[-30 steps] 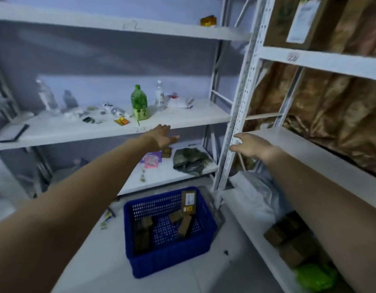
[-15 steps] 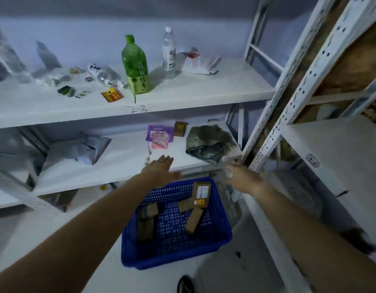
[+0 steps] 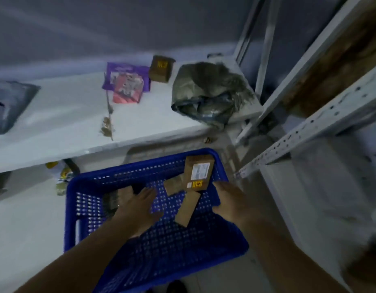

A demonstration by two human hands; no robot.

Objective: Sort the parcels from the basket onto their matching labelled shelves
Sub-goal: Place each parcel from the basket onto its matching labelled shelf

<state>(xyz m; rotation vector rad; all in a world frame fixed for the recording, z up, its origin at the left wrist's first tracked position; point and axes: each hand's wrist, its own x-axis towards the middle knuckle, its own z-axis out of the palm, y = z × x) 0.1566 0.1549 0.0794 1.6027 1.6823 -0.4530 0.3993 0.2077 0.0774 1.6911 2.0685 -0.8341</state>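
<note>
The basket [image 3: 69, 208] is lying open from above, its near half showing bare mesh. Parcels [image 3: 188, 208] are crowding the far half for me; the shelf [image 3: 56, 123] is sitting just beyond, a post [image 3: 309, 127] slanting close on my right.

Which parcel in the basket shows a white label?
The box leaning at the basket's far right corner; the other parcels show only plain brown faces.
</note>
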